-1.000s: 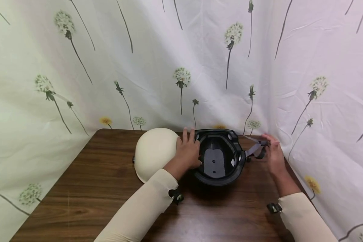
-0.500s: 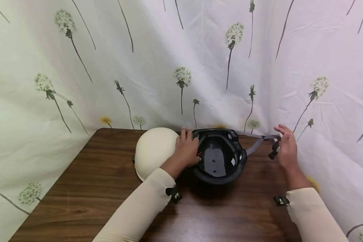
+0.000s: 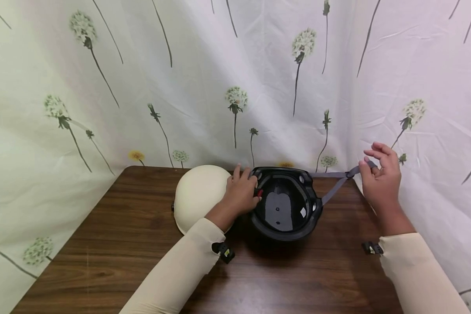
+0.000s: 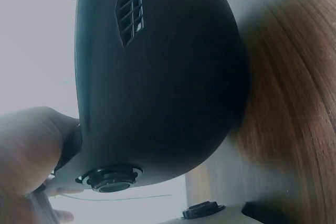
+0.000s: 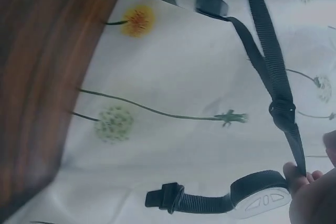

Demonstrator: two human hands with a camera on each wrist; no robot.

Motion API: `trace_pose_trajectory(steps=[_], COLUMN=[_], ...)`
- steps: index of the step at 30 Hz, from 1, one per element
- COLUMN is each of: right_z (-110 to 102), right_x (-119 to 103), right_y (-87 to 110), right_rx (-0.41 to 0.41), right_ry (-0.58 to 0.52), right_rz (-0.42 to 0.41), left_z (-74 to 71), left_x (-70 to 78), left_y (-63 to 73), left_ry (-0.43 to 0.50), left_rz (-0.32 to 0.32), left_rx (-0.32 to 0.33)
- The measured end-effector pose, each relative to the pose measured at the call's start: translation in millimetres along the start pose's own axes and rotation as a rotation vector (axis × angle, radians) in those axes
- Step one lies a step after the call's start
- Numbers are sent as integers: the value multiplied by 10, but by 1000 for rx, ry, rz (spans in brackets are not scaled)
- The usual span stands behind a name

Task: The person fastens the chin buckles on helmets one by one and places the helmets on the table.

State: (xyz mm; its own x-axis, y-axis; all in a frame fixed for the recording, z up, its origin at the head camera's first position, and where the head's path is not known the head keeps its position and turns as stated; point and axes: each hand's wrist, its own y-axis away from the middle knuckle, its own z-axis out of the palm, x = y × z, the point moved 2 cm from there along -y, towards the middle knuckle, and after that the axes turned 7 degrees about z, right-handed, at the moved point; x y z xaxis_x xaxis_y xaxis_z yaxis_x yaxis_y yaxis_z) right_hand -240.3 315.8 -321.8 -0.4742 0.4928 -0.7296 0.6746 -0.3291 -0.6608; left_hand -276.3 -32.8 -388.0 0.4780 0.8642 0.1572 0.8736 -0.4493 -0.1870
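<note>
A black helmet lies upside down on the table, its padded inside facing up. My left hand grips its left rim, thumb beside a small red piece. In the left wrist view, the black shell shows a vent and a round side fitting. My right hand holds the grey chin strap between thumb and fingers, drawn taut to the right. The right wrist view has the strap's slider and a loose end with a chin pad hanging by the fingertips.
A cream helmet sits dome up, left of the black one, partly behind my left hand. Both rest near the back of the brown wooden table. A flower-printed cloth hangs close behind and along the sides.
My right hand has moved right and up, pulling the strap out straight. My left hand stays on the black helmet's rim; a red piece has come into sight by its thumb.
</note>
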Motion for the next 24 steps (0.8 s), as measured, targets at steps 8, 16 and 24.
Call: trace_pose_trajectory(steps=[8, 16, 24], right_z=[85, 122, 180], right_x=[-204, -62, -54], right_y=[-140, -216, -209], right_rx=[16, -43, 11], right_ry=[98, 353, 328], right_rz=[-150, -438, -519], left_z=[26, 22, 14], left_x=[-39, -66, -62], left_y=[57, 69, 66], left_ry=[14, 20, -37], left_rz=[-13, -16, -7], left_rx=[-2, -47, -52])
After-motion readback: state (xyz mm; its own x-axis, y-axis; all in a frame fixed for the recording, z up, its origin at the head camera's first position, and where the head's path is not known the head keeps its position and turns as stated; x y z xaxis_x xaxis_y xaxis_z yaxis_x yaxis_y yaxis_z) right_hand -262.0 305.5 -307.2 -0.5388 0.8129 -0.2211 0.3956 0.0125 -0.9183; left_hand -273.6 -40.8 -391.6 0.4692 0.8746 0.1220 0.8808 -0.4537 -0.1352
